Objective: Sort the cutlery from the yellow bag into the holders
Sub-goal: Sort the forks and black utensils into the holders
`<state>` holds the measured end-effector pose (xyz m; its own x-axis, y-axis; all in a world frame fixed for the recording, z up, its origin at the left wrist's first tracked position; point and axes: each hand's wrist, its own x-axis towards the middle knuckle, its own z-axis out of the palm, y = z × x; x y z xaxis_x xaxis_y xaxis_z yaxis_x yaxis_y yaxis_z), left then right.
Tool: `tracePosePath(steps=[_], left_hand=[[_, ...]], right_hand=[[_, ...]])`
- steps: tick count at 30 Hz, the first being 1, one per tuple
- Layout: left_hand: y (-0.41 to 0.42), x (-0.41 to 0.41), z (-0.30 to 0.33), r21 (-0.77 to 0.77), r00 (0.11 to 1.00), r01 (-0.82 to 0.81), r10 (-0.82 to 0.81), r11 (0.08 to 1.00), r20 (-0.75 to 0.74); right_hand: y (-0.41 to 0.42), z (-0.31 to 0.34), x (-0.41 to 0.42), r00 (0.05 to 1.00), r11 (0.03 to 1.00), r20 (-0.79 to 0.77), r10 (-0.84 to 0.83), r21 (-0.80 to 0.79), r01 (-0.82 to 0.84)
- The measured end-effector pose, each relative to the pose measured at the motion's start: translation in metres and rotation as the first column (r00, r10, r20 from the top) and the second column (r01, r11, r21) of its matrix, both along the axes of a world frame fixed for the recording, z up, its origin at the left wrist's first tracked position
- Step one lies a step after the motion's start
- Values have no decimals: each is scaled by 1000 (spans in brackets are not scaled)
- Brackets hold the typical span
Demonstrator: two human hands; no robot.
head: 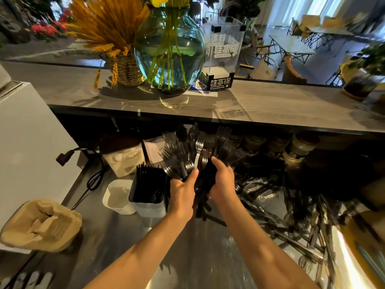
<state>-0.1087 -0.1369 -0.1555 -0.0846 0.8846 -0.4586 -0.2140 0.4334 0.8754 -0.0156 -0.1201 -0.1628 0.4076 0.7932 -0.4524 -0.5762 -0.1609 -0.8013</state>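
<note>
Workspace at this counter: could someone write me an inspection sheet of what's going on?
Surface: shiny metal worktop under a grey shelf.
Job's things: a bundle of black forks, tines up; a holder left of it already has black cutlery in it; loose cutlery pile to the right; yellow bag at the right edge, blurred.
Clutter: white tub, lidded container, brown paper stack, jars.
Hands: left hand and right hand both grip the fork bundle.
Cables: black cord and plug on the left.
Surroundings: glass vase, wheat basket, acrylic sign box; dining tables beyond.
</note>
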Motion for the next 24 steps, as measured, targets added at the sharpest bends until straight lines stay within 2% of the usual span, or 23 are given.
tracePosePath(steps=[3,7,12,15,17,21,24], left_hand=[[1,-1,3,7,1000,4,-4,1000,8],[1,-3,-1,-26,999,39,-39,999,18],[2,-4,-9,-48,985,137,-142,989,-99],[4,-6,-11,-75,980,157,-164,985,-114],[4,-8,-7,-91,982,159,-167,983,-85],[8,-12,-5,-132,986,163,-157,978,49],[11,-13,-7,-114,980,199,-197,973,28]], right_hand=[[1,0,1,999,1000,-48,6,-15,-7],[2,-1,1,998,999,-30,52,18,-51],[1,0,0,989,985,64,131,103,-137],[4,3,-1,972,972,123,198,101,-211],[6,3,-1,968,974,139,207,63,-218],[6,2,1,985,986,73,159,43,-162],[1,4,1,991,989,25,133,62,-134]])
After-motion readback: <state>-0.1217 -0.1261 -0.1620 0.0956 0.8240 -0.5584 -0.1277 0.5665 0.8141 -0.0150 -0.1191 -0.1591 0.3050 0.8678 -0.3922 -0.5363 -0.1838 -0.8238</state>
